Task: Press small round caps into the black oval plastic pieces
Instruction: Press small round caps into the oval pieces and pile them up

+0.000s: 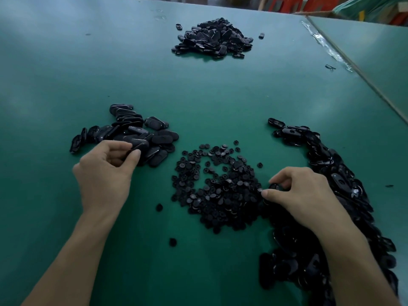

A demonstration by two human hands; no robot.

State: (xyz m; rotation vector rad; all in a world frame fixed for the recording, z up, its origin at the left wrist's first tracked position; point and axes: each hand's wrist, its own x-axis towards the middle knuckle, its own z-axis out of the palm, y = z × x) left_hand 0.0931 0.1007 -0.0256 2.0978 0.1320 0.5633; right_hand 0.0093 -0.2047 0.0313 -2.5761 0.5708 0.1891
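Note:
A heap of small round black caps (pixel 217 188) lies in the middle of the green table (pixel 198 96). My left hand (pixel 106 173) sits at the near edge of a pile of black oval pieces (pixel 132 135) and pinches one oval between thumb and fingers. My right hand (pixel 300 195) is at the right edge of the cap heap, with thumb and fingers curled round a black oval piece (pixel 274 187). A long band of more black oval pieces (pixel 331 177) runs along the right, partly hidden under my right forearm.
Another pile of black oval pieces (pixel 213 38) sits far back on the table. A few stray caps (pixel 172 241) lie near the front. A seam with clear tape (pixel 329 49) joins a second table at the right; red stools (pixel 302 4) stand beyond.

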